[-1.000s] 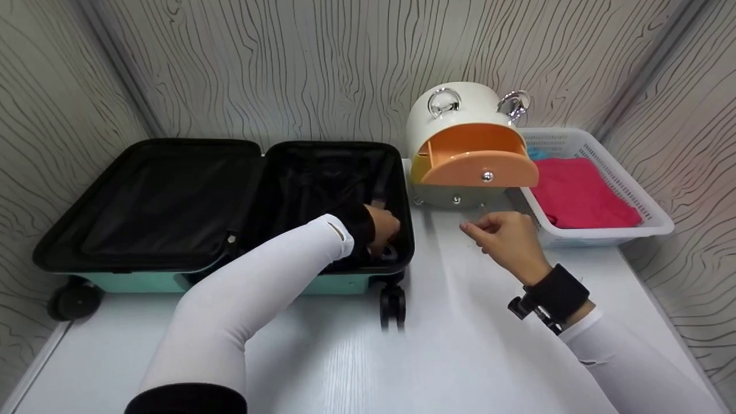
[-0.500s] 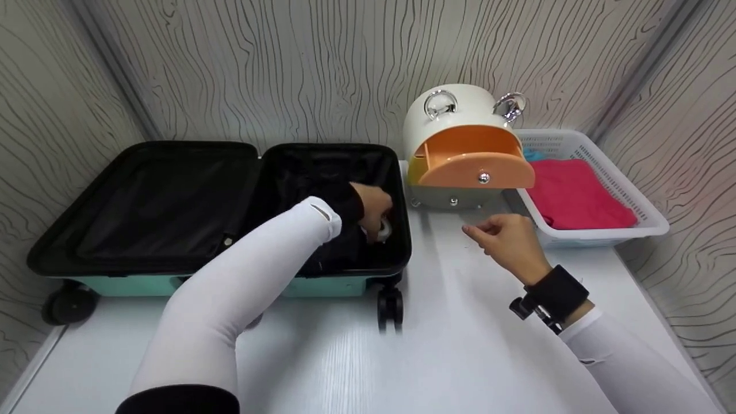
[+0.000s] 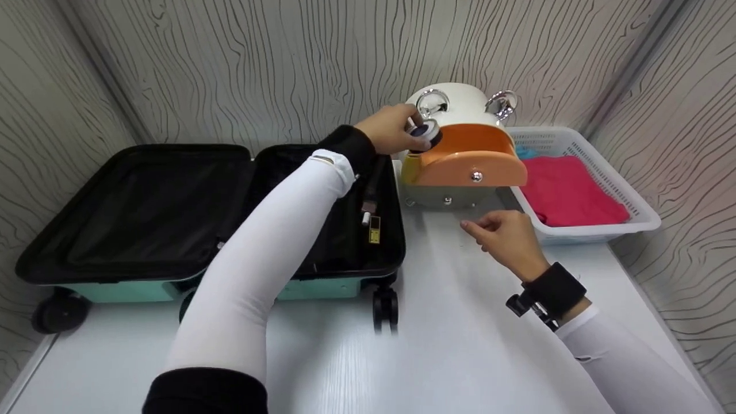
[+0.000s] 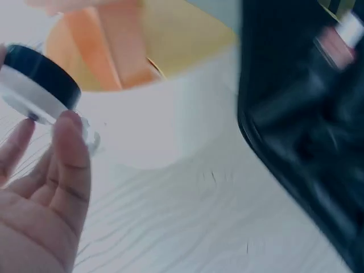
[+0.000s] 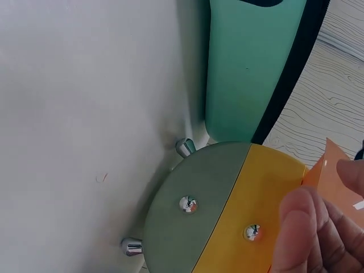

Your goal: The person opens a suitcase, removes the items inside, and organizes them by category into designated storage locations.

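Holding a small round jar (image 3: 425,131), dark lid w/ clear or whitish body, pinched between thumb and fingertips of left hand (image 3: 390,130) right over the orange swing-out drawer (image 3: 466,156) of a rounded white storage box (image 3: 457,103) near the worktop's back edge. Left arm stretching fwd across the open suitcase (image 3: 190,213), white sleeve w/ black cuff at wrist. In left wrist view, jar (image 4: 37,85) showing as a short cylinder at the fingertips (image 4: 69,148), glossy black top over pale base; rest blurred, orange tray interior behind it.

Box: smooth plastic, drum-shaped, two chrome ring handles on top, chrome knobs on the drawer fronts, small chrome feet. Right wrist view showing a grey-green lower drawer (image 5: 193,210) and a yellow one above it, each w/ a shiny stud.

Right hand (image 3: 506,236) hovering low over the white wood-grain worktop (image 3: 448,345) just in front of the box, fingers loosely curled, gripping nothing; black strap on wrist.

Suitcase: hard mint shell, black fabric lining, lying flat along the worktop's left side, wheels at front edge. Small tags inside right half, too small to read. White perforated basket (image 3: 618,178) w/ folded pink cloth (image 3: 569,192) at right edge, something blue mostly hidden behind the box.
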Available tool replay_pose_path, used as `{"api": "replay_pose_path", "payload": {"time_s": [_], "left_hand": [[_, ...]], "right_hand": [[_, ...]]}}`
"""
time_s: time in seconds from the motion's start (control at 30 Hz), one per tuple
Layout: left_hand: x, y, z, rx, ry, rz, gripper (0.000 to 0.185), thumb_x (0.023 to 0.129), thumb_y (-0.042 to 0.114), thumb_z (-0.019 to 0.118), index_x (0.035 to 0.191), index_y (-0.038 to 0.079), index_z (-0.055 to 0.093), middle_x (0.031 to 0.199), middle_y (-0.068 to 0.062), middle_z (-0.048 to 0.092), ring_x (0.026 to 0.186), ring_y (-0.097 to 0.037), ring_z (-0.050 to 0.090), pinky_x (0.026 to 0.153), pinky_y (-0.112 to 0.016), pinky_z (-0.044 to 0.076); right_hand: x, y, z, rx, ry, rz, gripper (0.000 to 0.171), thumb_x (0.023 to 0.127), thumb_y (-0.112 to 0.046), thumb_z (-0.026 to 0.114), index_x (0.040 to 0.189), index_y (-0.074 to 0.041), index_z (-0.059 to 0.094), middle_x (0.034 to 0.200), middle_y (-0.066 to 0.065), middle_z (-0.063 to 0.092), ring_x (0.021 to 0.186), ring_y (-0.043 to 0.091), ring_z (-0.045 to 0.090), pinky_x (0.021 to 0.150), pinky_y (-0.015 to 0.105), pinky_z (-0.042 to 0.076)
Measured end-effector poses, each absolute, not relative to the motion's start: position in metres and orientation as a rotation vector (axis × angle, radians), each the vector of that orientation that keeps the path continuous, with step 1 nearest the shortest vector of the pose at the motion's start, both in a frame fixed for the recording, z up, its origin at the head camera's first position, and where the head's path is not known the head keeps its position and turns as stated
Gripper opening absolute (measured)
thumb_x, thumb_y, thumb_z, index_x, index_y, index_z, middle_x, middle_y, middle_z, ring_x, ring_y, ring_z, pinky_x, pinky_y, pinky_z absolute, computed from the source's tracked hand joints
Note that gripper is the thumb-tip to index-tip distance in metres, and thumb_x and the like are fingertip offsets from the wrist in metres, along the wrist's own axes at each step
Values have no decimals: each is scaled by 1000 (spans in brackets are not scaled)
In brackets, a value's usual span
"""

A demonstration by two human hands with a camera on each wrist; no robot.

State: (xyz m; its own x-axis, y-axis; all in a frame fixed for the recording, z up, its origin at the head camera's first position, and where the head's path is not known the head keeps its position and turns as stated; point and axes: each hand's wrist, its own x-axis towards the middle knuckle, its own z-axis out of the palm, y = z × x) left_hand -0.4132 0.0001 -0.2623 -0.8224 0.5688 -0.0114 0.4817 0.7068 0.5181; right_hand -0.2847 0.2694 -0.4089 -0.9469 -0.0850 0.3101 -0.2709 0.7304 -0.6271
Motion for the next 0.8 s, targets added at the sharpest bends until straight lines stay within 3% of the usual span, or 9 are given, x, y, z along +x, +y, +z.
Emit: {"api": "replay_pose_path", "payload": {"time_s": [0.13,0.2,0.33,0.43,0.63,0.8], "left_hand": [[-416,22,-266,796,2721,806,45,110,39,65,141,7,65,135,-9,70,105,-16,61,92,-28,49],[-418,32,-270,776,2722,827,40,110,38,64,136,8,70,125,-6,73,99,-14,61,87,-27,50],[-424,49,-276,698,2740,899,23,104,32,72,98,11,78,83,5,66,74,-10,54,70,-23,44],[-428,58,-277,616,2767,924,32,96,31,80,72,15,66,62,9,53,62,-9,46,61,-24,39],[-430,68,-276,609,2845,830,42,93,38,85,64,16,63,61,8,59,63,-9,54,61,-22,44],[-436,74,-283,697,2854,719,44,95,23,80,61,14,54,57,8,49,56,-9,46,55,-23,39]], "right_hand": [[-284,270,-407,282,-2661,1046,19,97,-20,84,91,-2,85,74,9,76,58,10,66,58,21,53],[-283,270,-407,283,-2652,1055,19,97,-20,84,91,-2,85,74,9,76,58,10,66,58,20,53],[-282,271,-406,279,-2643,1079,19,98,-20,84,91,-2,84,74,10,76,59,9,66,59,20,54],[-282,271,-407,276,-2645,1098,20,98,-21,84,91,-2,84,75,10,76,59,8,66,60,20,54],[-283,272,-410,278,-2619,1144,19,98,-18,83,90,-1,83,74,12,76,58,7,66,60,19,55],[-284,273,-410,264,-2601,1167,19,99,-16,82,91,1,83,74,12,75,58,7,67,61,18,56]]}}
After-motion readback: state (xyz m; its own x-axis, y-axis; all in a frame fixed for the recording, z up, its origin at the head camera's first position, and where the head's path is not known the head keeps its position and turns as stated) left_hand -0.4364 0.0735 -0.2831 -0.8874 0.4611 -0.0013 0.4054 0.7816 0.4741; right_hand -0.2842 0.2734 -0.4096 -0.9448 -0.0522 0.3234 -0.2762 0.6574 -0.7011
